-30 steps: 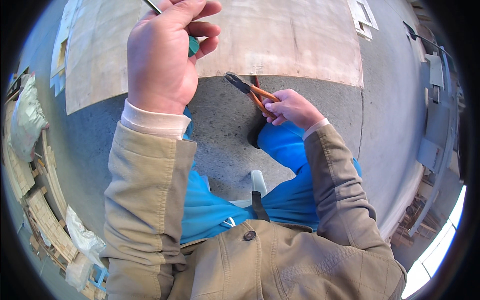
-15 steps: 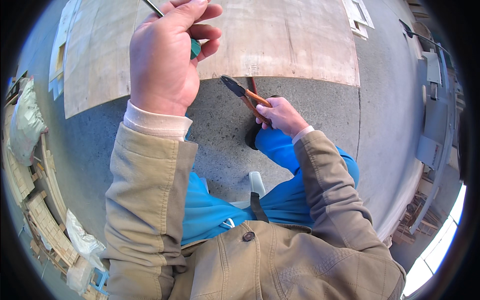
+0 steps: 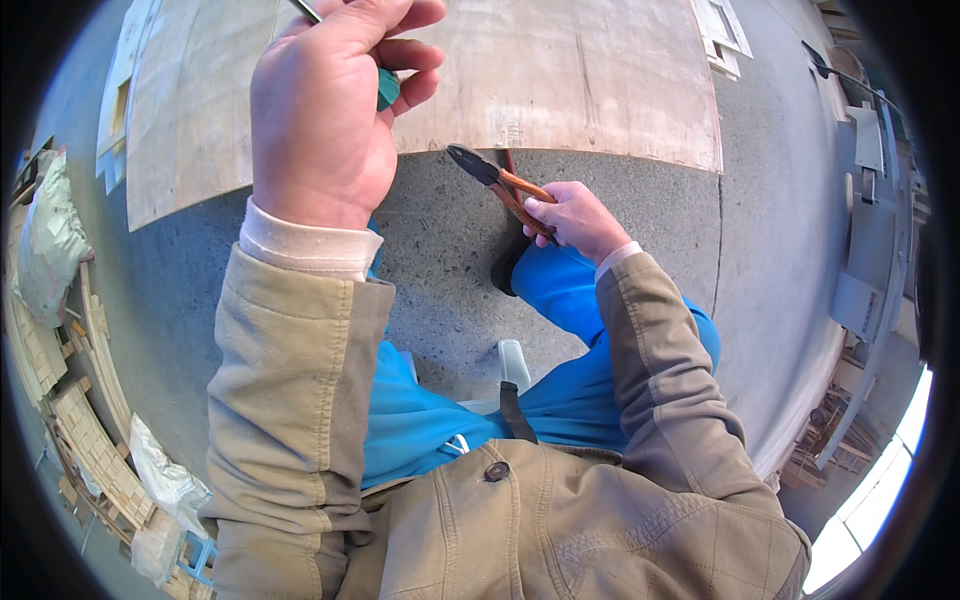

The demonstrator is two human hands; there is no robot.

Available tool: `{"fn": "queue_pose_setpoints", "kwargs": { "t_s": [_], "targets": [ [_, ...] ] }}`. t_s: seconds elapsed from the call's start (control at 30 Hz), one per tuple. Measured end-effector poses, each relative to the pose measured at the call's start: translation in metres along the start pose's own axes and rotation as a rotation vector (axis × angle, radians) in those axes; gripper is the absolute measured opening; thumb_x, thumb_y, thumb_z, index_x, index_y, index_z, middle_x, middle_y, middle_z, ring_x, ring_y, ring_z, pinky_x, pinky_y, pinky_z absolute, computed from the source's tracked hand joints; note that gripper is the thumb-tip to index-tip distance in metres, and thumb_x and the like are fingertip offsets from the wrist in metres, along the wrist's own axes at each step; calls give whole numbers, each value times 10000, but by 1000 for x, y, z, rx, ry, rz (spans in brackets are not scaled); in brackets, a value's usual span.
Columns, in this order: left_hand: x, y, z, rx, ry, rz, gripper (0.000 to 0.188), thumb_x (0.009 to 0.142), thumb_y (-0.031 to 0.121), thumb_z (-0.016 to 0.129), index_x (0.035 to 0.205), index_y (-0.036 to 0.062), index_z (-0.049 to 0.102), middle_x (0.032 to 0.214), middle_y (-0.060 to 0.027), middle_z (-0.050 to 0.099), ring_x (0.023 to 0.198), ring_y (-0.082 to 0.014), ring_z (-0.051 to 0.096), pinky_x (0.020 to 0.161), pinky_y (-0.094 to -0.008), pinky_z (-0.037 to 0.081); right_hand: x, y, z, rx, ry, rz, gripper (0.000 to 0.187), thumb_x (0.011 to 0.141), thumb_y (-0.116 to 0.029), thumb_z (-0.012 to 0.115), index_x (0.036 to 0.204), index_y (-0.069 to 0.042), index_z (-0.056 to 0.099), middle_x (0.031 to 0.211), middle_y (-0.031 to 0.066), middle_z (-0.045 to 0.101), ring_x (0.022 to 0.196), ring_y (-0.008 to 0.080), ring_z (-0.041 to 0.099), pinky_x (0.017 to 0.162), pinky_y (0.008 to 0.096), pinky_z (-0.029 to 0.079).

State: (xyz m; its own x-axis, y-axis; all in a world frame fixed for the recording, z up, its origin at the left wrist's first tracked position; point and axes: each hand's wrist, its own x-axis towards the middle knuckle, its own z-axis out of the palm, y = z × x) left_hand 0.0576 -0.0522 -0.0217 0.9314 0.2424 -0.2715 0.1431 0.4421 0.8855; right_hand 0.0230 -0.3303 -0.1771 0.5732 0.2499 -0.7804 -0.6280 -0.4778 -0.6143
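Observation:
My left hand [image 3: 322, 115] is raised over the near edge of a large plywood board [image 3: 590, 75]. Its curled fingers hold what looks like a screwdriver [image 3: 388, 90], with a green handle and a thin metal shaft showing past the other side of the hand. Lower and to the right, my right hand [image 3: 582, 222] grips a pair of pliers [image 3: 490, 174] by the orange-brown handles. The dark jaws point up and left, close to the board's edge, and look closed; I cannot tell whether they touch the board.
A dark red bar [image 3: 507, 160] shows beneath the board's near edge. Concrete floor [image 3: 440, 270] lies between board and my blue-trousered legs. At left are a pale sack [image 3: 52, 240] and stacked wood pieces [image 3: 95, 440]; wooden frames [image 3: 722, 35] stick out at the far right.
My right hand and the pliers have shifted slightly right, and the pliers' handles look a little farther apart. My left hand has moved slightly left, still holding the green-handled tool.

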Motion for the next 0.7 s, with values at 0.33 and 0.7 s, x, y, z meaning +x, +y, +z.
{"fn": "queue_pose_setpoints", "kwargs": {
  "t_s": [0.33, 0.7],
  "targets": [
    [-1, 0, 0, -2, 10, -10, 250, 1016, 201, 666, 1194, 39, 732, 1097, -74, 743, 846, -123, 643, 755, -306, 545, -2, -4, -10, 127, -130, 28, 270, 1085, -221, 606, 1192, 17, 674, 933, 120, 745, 721, 126, 703, 538, 224, 477],
    [-2, -4, 8, 35, -4, -15, 254, 1019, 201, 672, 1208, 40, 726, 1108, -68, 740, 844, -120, 637, 754, -305, 544, -4, -7, -10, 192, -205, 58, 229, 1051, -212, 595, 1173, -24, 645, 972, 118, 757, 789, 170, 738, 602, 274, 527]
  ]
}}
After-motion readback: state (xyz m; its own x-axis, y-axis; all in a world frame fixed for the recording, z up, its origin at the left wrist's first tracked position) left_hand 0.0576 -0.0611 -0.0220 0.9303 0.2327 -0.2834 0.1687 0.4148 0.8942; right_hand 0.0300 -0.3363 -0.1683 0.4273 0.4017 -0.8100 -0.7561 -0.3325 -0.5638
